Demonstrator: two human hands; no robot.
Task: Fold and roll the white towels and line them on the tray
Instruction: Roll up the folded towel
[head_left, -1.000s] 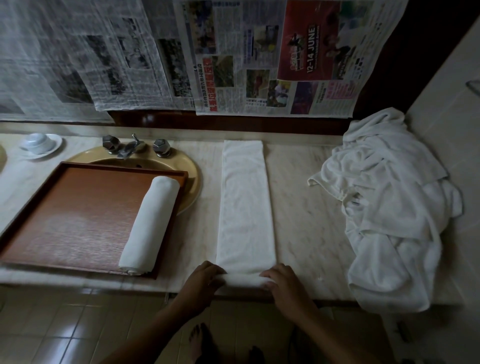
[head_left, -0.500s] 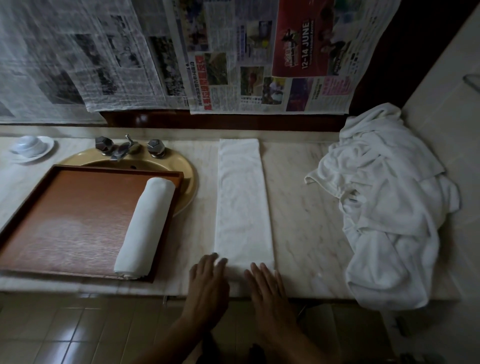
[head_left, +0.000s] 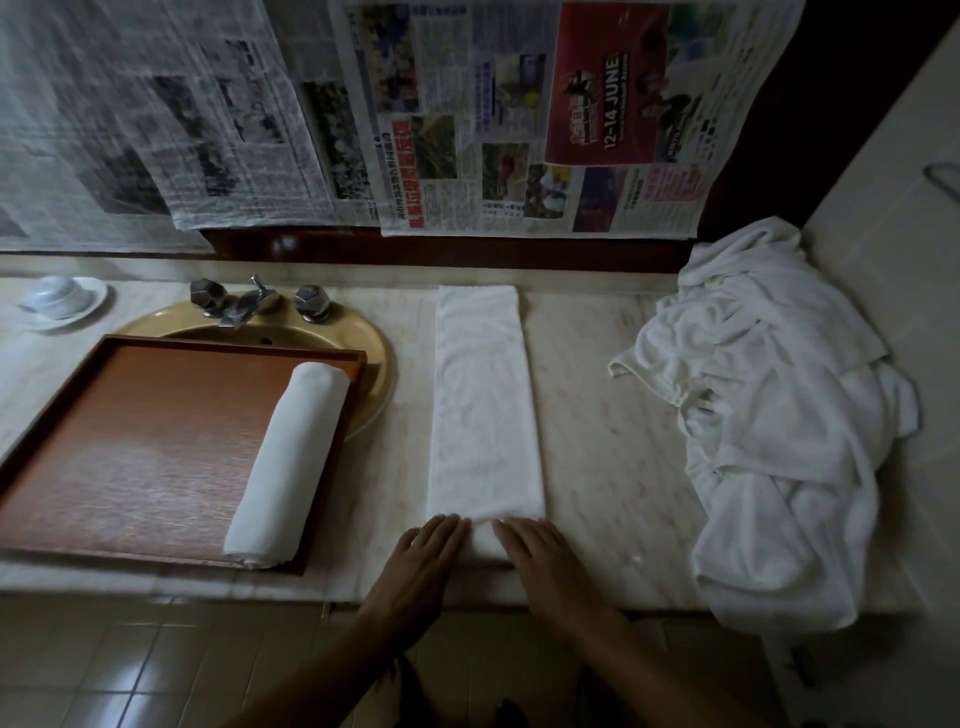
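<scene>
Folded towel strip (head_left: 485, 405) lies lengthwise on the marble counter (head_left: 602, 415), near end apparently rolled under left hand (head_left: 423, 558) and right hand (head_left: 540, 556), both flat, fingers straight, gripping nothing. Rolled towel (head_left: 288, 462) lies in the wooden tray (head_left: 130, 441) by its right edge; loose towel pile (head_left: 769, 415) far right. Newspaper (head_left: 519, 119) on the wall reads "12-14 JUNE".

I record the folded towel (head_left: 485, 405), rolled towel (head_left: 288, 457) and towel heap (head_left: 779, 415) as plain white. Tray (head_left: 145, 447): reddish-brown, fine wood grain. Sink basin (head_left: 376, 345): mustard yellow. Countertop (head_left: 597, 426): pale cream marble, faint veining. Newspaper (head_left: 519, 119) carries a red advert panel.
</scene>
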